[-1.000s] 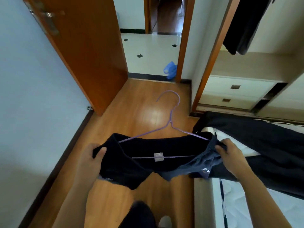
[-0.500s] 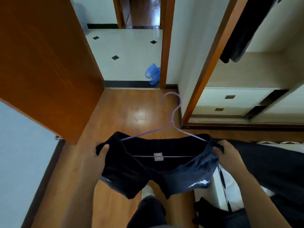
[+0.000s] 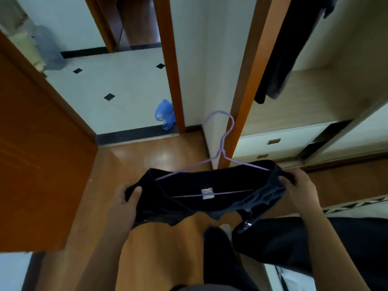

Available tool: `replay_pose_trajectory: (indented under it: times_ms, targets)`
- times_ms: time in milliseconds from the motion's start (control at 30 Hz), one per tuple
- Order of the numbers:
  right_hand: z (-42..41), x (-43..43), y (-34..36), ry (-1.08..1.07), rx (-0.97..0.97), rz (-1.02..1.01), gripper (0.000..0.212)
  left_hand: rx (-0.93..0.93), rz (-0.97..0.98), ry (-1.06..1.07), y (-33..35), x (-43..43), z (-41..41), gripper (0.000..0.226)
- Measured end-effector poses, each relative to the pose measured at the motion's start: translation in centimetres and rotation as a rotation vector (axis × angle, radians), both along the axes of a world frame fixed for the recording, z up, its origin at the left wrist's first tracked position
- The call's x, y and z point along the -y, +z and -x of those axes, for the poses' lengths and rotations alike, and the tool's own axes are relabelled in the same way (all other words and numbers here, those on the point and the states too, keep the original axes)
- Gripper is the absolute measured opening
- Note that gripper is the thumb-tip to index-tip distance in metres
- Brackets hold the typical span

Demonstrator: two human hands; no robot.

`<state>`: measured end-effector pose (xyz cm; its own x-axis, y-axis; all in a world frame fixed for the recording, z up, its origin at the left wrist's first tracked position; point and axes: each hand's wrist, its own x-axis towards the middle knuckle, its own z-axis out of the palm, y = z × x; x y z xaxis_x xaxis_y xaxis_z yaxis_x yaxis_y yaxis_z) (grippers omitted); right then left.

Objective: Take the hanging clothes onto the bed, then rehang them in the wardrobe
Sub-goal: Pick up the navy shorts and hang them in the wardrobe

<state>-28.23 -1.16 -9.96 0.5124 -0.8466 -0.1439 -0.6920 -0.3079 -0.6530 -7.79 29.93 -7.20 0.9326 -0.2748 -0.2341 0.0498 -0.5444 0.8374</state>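
Carried closer to the open wardrobe (image 3: 315, 114) since a second ago, dark shorts (image 3: 210, 198) on purple hanger (image 3: 222, 152), waistband ends gripped in left hand (image 3: 123, 204) and right hand (image 3: 300, 190).

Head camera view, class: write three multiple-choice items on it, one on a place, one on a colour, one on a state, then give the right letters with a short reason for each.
1. Where does the crumpled blue plastic bag lie?
A. on the white tiled floor by the door frame
B. on the bed
C. inside a wardrobe drawer

2. What colour is the thin wire hanger?
A. red
B. purple
C. green

3. How is the dark fabric garment held?
A. by the left hand alone
B. it lies loose on the floor
C. by both hands, one at each end

Answers:
1 A: the bag sits on the tiles beside the orange frame.
2 B: hook and bars show lilac-purple.
3 C: the left hand and the right hand each grip an end.
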Motion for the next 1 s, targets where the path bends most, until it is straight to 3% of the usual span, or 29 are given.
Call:
replay_pose_trajectory:
  times_ms: [67,233,433,600,800,1000]
  targets:
    - [0.7,3.3,0.0,-0.070,0.006,-0.008,0.023,-0.013,0.026,-0.084,0.2,3.8,-0.3,0.008]
    - [4.5,11.6,0.6,-0.314,-0.006,0.028,0.020,0.054,-0.002,-0.420,0.8,16.2,-2.2,0.010]
    - [8.2,16.0,1.9,-0.592,0.017,0.032,0.012,0.083,-0.017,-0.673,0.8,27.9,-3.4,0.006]
    - [11.3,15.6,2.3,-0.862,-0.022,0.042,0.017,0.090,-0.139,-0.940,-1.0,35.0,-4.2,0.037]
    - [13.3,14.2,2.1,-1.087,-0.093,0.061,0.021,0.178,-0.060,-1.072,-0.9,43.5,-2.5,0.033]
    - [15.2,15.0,2.7,-1.154,-0.150,0.073,0.022,0.273,0.106,-1.160,0.2,50.6,-0.5,0.017]
